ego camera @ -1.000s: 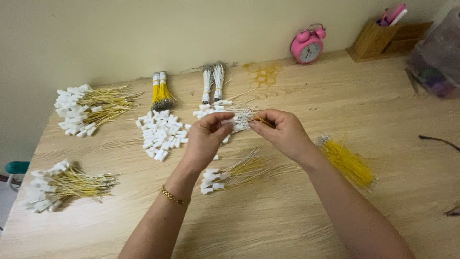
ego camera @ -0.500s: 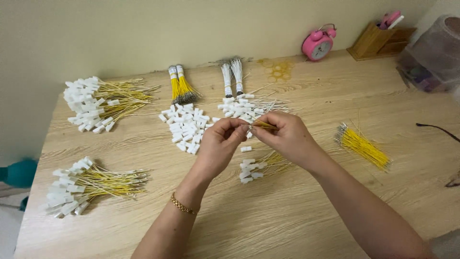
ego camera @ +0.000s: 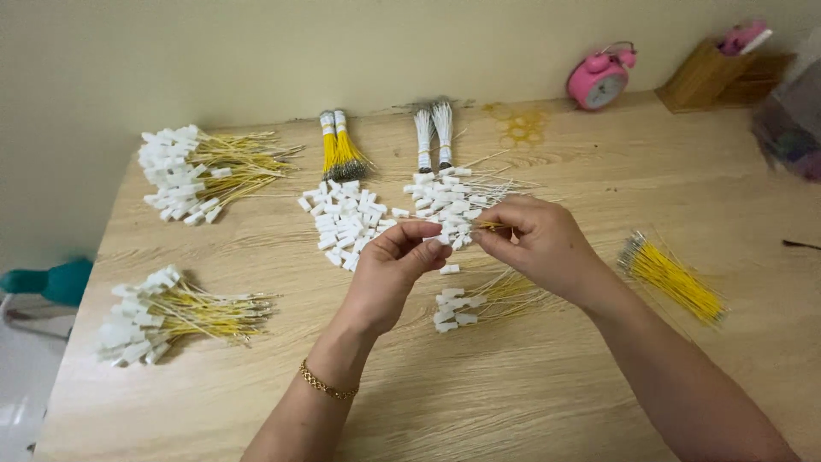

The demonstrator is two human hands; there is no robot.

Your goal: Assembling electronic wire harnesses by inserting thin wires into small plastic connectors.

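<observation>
Desk [ego camera: 530,402] first, since it's the biggest thing going: light wood grain, pushed up against a plain wall, and pretty much covered in little wiring bits. Two big heaps of yellow wires with white plugs on the ends sit on the left side, one at the back [ego camera: 201,167] and one nearer the front edge [ego camera: 171,312]. Middle of the desk has a loose pile of white connector housings [ego camera: 346,221], with a second pile of plugged wires [ego camera: 453,201] just to the right of it, partly behind the hands. Off to the right there's a bundle of bare yellow wires [ego camera: 671,278] lying at an angle. Pink alarm clock [ego camera: 601,75] and a wooden box [ego camera: 714,73] are parked at the back by the wall. Behind the piles are a tied yellow bunch [ego camera: 340,154] and a tied white bunch [ego camera: 434,133]. Just below the hands is a small batch of finished wires [ego camera: 479,301]. Now the hands: left hand [ego camera: 395,269], gold bracelet on the wrist, is curled up with thumb and fingertips pinched on a tiny white connector [ego camera: 442,240]. Right hand [ego camera: 539,239] is closed too, pinching a thin yellow wire [ego camera: 490,226] whose tip points at that connector, right above the desk centre.
</observation>
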